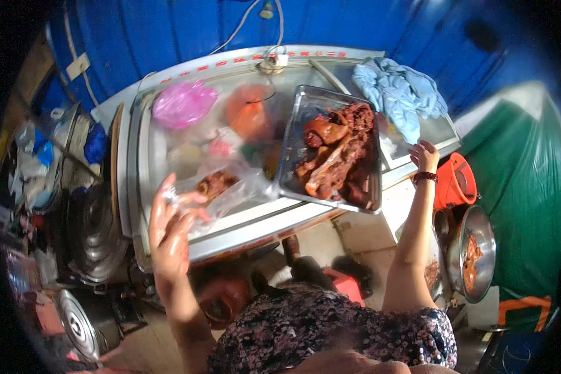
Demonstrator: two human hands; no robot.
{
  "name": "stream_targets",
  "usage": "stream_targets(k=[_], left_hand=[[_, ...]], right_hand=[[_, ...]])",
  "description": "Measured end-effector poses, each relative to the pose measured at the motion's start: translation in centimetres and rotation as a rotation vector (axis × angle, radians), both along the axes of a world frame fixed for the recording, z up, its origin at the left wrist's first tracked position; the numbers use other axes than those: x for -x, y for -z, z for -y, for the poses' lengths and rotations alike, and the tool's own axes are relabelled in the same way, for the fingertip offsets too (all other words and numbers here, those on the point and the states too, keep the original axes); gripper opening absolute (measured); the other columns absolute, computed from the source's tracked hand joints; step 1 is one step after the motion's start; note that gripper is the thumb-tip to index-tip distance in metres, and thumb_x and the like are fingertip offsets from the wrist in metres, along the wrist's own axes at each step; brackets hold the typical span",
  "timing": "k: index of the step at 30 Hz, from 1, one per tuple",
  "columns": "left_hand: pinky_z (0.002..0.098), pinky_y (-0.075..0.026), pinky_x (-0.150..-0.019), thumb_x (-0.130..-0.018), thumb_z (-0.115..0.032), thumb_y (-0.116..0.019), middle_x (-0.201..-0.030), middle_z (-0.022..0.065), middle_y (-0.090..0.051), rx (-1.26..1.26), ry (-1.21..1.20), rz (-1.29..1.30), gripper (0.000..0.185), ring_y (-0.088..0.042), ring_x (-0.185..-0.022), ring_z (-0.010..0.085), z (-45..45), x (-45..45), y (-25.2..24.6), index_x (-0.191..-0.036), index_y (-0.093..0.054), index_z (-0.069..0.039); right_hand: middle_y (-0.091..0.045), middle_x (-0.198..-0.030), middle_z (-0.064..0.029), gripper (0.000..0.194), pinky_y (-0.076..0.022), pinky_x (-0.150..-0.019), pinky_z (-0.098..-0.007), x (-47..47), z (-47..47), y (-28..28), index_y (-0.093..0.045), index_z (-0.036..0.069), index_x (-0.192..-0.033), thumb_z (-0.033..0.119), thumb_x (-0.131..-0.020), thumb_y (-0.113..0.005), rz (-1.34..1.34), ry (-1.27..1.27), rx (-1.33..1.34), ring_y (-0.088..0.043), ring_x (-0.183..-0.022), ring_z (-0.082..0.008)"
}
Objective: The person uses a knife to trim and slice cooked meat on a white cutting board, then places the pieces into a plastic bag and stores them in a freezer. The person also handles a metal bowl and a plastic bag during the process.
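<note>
My left hand (175, 224), wet and shiny, is raised with spread fingers over the near left edge of a glass-topped chest freezer (205, 240). Just beyond it lies a clear plastic bag (248, 187) with browned meat (216, 183) in it. A metal tray (287, 140) holds large pieces of cooked meat on the bone (339, 154) and juts over the freezer's front edge. My right hand (423, 155), with a dark bracelet on its wrist, is at the freezer's right edge, next to the hanging end of a light blue cloth (402, 89). Whether its fingertips touch the cloth cannot be told.
Pink (185, 104) and orange plastic bags (248, 112) are on the freezer. At right are an orange bucket (465, 182), a metal bowl (488, 252) with meat pieces and a green sheet (528, 187). A lidded pot (79, 322) stands at lower left. A blue wall rises behind.
</note>
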State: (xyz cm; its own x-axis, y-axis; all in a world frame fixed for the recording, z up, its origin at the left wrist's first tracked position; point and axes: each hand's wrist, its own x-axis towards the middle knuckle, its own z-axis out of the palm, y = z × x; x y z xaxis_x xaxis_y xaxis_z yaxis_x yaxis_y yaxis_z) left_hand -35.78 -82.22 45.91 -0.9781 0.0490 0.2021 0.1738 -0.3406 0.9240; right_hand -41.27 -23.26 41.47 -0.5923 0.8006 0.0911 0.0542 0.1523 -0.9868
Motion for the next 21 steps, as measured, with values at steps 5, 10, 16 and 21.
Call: stream_targets(k=[5,10,16,21], left_hand=[[0.0372,-0.047,-0.094,-0.086,-0.007,-0.056,-0.112,0.0200,-0.065,0.266,-0.176,-0.043,0.070,-0.065,-0.091,0.0250,-1.5,1.3,-0.6,-0.149,-0.031,0.010],[0.0345,-0.048,-0.089,-0.092,-0.027,-0.065,-0.110,0.0170,-0.066,0.297,-0.289,-0.079,0.076,-0.064,-0.089,0.0219,-4.1,2.6,0.7,-0.151,-0.030,0.007],[0.0250,-0.048,-0.070,-0.093,-0.016,-0.061,-0.106,0.0176,-0.066,0.248,-0.386,0.028,0.063,-0.059,-0.073,0.0137,-8.5,3.4,-0.7,-0.147,-0.038,0.007],[0.0258,-0.049,-0.067,-0.095,-0.016,-0.060,-0.105,0.0197,-0.067,0.261,-0.417,0.013,0.060,-0.059,-0.068,0.0136,-9.4,2.5,0.0,-0.146,-0.038,0.007]], right_hand=[[-0.069,-0.083,-0.0152,0.039,-0.0491,-0.047,-0.0269,0.1,-10.8,3.4,-0.057,-0.009,-0.123,-0.001,-0.086,-0.063,0.014,0.212,-0.044,-0.067,-0.060,-0.0206],[-0.070,-0.085,-0.0130,0.045,-0.0526,-0.052,-0.0275,5.4,-14.7,6.1,-0.058,-0.006,-0.127,0.002,-0.084,-0.068,0.157,-0.041,-0.080,-0.068,-0.065,-0.0182],[-0.071,-0.103,-0.0173,0.050,-0.0557,-0.074,-0.0358,11.4,-8.7,10.2,-0.060,-0.001,-0.126,0.009,-0.079,-0.075,0.271,-0.566,-0.257,-0.070,-0.090,-0.0266],[-0.069,-0.104,-0.0267,0.058,-0.0537,-0.086,-0.0472,17.9,-5.9,10.9,-0.052,-0.001,-0.121,0.021,-0.075,-0.081,0.389,-0.426,-0.680,-0.067,-0.099,-0.0417]])
